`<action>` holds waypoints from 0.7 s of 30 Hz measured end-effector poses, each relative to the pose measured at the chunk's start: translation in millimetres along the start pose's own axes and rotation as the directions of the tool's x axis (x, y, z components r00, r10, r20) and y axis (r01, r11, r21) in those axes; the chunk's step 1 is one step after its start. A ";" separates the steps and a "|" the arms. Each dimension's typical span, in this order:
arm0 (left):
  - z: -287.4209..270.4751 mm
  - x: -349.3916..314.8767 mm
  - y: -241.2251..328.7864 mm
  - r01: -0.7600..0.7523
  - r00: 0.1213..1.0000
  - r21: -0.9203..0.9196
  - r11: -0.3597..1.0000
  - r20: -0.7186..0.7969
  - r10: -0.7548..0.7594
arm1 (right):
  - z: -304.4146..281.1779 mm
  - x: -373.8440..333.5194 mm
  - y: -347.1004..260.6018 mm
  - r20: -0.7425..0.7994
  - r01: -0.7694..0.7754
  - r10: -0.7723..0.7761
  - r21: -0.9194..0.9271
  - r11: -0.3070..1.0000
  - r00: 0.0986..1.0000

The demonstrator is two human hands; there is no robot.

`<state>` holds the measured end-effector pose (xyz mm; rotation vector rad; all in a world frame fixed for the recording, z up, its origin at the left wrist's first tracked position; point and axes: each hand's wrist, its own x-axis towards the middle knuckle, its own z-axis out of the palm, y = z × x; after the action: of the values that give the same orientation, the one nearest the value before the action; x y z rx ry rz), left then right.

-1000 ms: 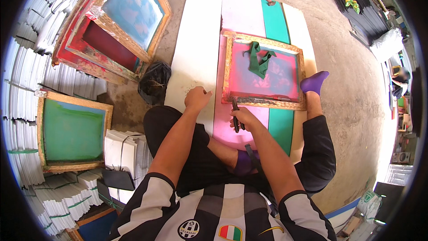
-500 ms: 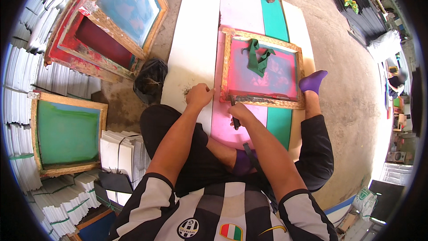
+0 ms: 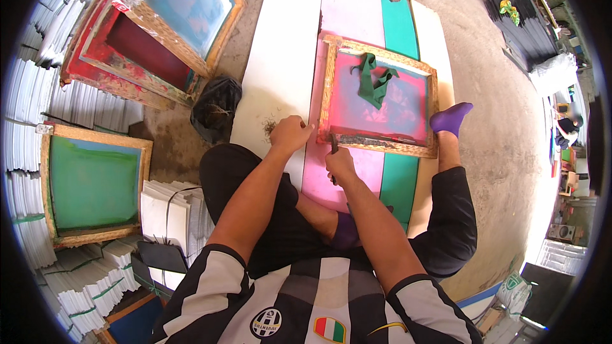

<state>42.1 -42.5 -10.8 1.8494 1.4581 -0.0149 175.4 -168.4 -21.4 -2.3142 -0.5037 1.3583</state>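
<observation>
A wooden-framed printing screen [image 3: 382,147] with pink-stained mesh lies before me on the boards. Folded green fabric [image 3: 376,86] rests on the mesh. My right hand [image 3: 340,164] is closed round a slim dark-handled tool [image 3: 334,143], its upper end at the screen's near-left corner. The tool's kind cannot be made out. Left of that corner, my left hand [image 3: 291,134] hovers over or rests on the white board with its fingers curled in. Whatever it may hold is hidden. Beside its fingers sits a small scatter of dark shavings [image 3: 270,129].
White, pink and green boards [image 3: 350,0] run lengthwise under the screen. My purple-socked foot [image 3: 451,116] is against its right side. A black plastic bag [image 3: 215,108], more framed screens [image 3: 95,185] and stacked white sheets [image 3: 169,207] stand at left. Another person [image 3: 566,129] is far right.
The view has shifted slightly. In my right hand the tool has turned a little more upright near the frame's corner. My left hand stays in about the same place.
</observation>
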 end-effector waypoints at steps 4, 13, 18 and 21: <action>3.3 5.1 -2.6 0.009 1.000 0.003 1.000 0.005 -0.009 | 1.8 -3.4 3.6 -0.010 0.039 -0.039 -0.008 0.999 0.999; 3.8 3.3 1.3 -0.080 0.997 0.018 0.997 -0.006 0.080 | 16.2 22.4 51.5 0.130 0.137 -0.226 0.486 0.863 0.965; 6.5 -12.8 6.7 -0.474 0.880 -0.020 0.880 0.032 0.475 | 5.3 0.2 45.9 0.255 0.139 -0.281 0.461 0.876 0.925; 10.9 -15.3 1.0 -0.563 0.827 0.096 0.821 0.074 0.558 | 2.5 -10.8 38.5 0.323 0.137 -0.293 0.428 0.893 0.900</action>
<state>42.4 -61.3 -11.1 2.2961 0.8440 0.1539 172.1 -206.2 -34.4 -1.6217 -0.5287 1.6279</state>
